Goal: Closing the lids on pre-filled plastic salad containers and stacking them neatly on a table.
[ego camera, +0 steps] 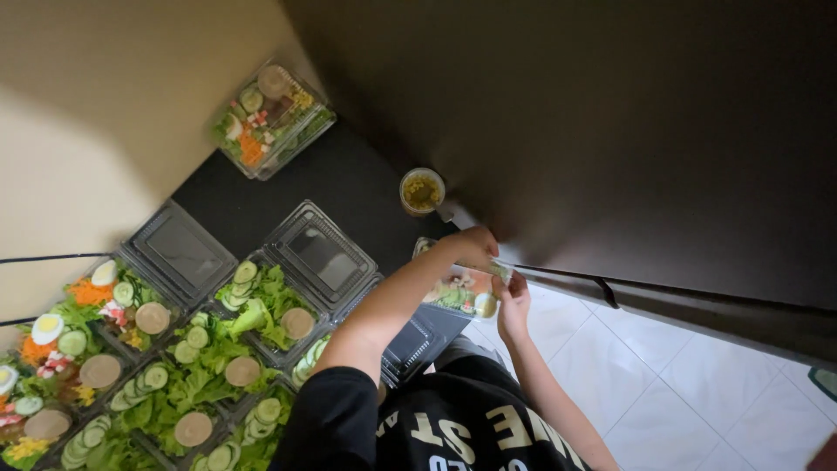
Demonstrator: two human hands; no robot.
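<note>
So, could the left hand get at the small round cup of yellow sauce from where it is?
Probably yes: the left hand is just below the sauce cup, with bare black counter between them.

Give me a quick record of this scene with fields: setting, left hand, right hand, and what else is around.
setting: black counter seen from above, white tiled floor beside it
left hand: on top of a clear salad box at the counter edge
right hand: at the same box's near side; grip unclear
nearby: small round cup of yellow-green sauce
open boxes: lettuce, cucumber slices, lids hinged back
closed box: filled, set apart at the far side
</note>
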